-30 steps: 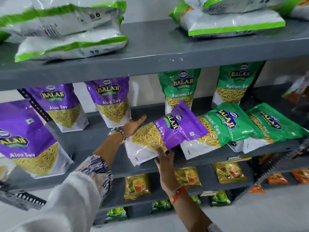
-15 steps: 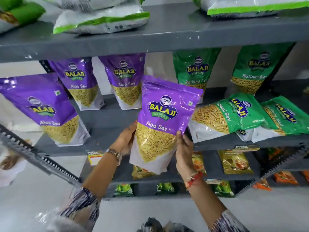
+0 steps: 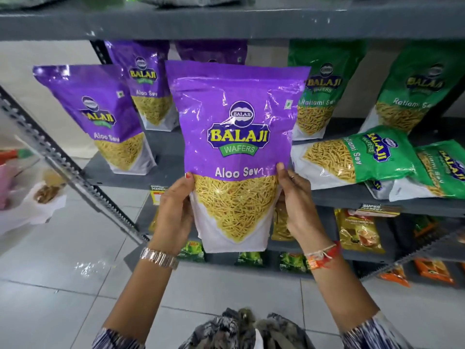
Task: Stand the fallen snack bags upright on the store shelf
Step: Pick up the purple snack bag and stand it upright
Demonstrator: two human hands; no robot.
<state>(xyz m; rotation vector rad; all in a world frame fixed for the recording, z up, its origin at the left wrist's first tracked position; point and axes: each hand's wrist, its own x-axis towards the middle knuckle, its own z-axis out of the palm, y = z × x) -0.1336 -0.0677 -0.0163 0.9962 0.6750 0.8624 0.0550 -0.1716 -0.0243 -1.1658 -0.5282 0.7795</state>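
Observation:
I hold a purple Aloo Sev bag (image 3: pixel 236 137) upright in the air in front of the grey middle shelf (image 3: pixel 161 170). My left hand (image 3: pixel 175 210) grips its lower left edge and my right hand (image 3: pixel 298 205) grips its lower right edge. Two green Ratlami Sev bags lie fallen on their sides at the right of that shelf, one (image 3: pixel 352 157) overlapping the other (image 3: pixel 437 172). Purple Aloo Sev bags (image 3: pixel 100 117) (image 3: pixel 148 84) stand upright at the left. Green bags (image 3: pixel 324 89) (image 3: pixel 415 84) stand upright at the back right.
A grey upper shelf (image 3: pixel 226 21) runs across the top. Lower shelves hold small yellow packets (image 3: pixel 359 230), green packets (image 3: pixel 249 258) and orange packets (image 3: pixel 432 270). A slotted metal upright (image 3: pixel 63 157) slants at the left. The floor is white tile (image 3: pixel 63 285).
The purple bag went from lying on its side on the shelf to being lifted and held upright in both hands, closer to the camera. The view has tilted downward.

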